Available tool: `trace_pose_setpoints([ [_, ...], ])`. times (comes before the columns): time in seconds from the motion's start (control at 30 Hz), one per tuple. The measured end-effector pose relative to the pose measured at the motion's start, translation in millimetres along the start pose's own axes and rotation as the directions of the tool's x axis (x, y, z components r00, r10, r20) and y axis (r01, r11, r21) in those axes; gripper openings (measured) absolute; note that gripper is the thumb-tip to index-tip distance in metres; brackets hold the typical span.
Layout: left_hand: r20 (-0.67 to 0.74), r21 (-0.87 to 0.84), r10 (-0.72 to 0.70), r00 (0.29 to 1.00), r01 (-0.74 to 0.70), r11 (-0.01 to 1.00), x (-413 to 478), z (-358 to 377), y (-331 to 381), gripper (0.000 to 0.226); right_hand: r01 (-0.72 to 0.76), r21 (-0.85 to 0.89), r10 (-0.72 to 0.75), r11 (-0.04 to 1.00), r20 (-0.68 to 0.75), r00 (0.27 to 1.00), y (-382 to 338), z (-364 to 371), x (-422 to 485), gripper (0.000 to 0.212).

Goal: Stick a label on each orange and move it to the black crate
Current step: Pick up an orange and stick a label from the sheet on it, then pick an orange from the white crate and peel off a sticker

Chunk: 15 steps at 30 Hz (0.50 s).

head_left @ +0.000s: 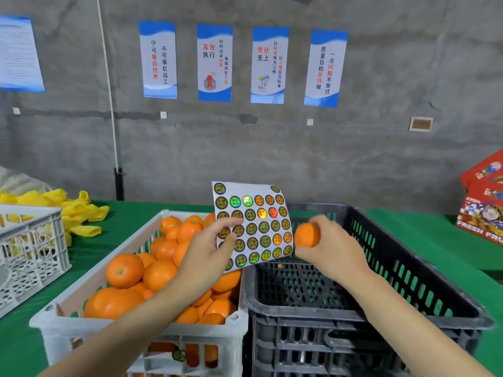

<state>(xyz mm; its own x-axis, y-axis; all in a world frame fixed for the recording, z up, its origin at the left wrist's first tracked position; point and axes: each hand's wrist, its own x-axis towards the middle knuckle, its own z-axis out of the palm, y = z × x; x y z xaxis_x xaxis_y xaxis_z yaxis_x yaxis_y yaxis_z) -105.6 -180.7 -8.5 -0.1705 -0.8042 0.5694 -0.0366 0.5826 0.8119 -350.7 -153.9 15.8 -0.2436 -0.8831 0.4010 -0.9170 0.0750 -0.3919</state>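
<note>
Tablecloth [87,257] green, black crate [299,344], concrete wall [245,148]

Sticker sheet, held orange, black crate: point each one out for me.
Sticker sheet [261,227]: head view, middle of the sheet.
Held orange [305,235]: head view, its exposed left side.
Black crate [408,257]: head view, inner right wall.
</note>
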Motion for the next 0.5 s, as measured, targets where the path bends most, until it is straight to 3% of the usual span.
trace_pose_setpoints([
  [0.07, 0.001, 0.094, 0.061, 0.998, -0.060, 0.994, -2.1, -7.2, -3.4, 0.036, -0.056, -0.090, 0.077, 0.994, 0.256, 0.964, 5.3, 3.6, 3.3, 0.068],
  [0.13, 0.024, 0.165, 0.097, 0.995, -0.099, 0.981, -3.5, -15.0, -5.0, 0.041, -0.088, -0.038, 0.095, 0.995, 0.472, 0.877, 6.1, 10.9, 3.4, 0.072],
  [0.23, 0.035, 0.240, 0.108, 0.994, -0.113, 0.964, -8.3, -21.5, -5.9, 0.054, -0.118, -0.042, 0.116, 0.992, 0.655, 0.746, 1.6, 22.2, 4.0, 0.088],
  [0.33, 0.060, 0.374, 0.122, 0.991, -0.136, 0.917, -9.8, -22.0, -7.9, 0.052, -0.142, -0.124, 0.188, 0.982, 0.700, 0.689, 0.8, 28.2, 5.3, 0.079],
  [0.5, 0.065, 0.375, 0.117, 0.991, -0.133, 0.917, -10.4, -21.6, -11.4, 0.051, -0.248, -0.060, 0.236, 0.967, 0.586, 0.775, 5.6, 34.1, 8.7, 0.033],
])
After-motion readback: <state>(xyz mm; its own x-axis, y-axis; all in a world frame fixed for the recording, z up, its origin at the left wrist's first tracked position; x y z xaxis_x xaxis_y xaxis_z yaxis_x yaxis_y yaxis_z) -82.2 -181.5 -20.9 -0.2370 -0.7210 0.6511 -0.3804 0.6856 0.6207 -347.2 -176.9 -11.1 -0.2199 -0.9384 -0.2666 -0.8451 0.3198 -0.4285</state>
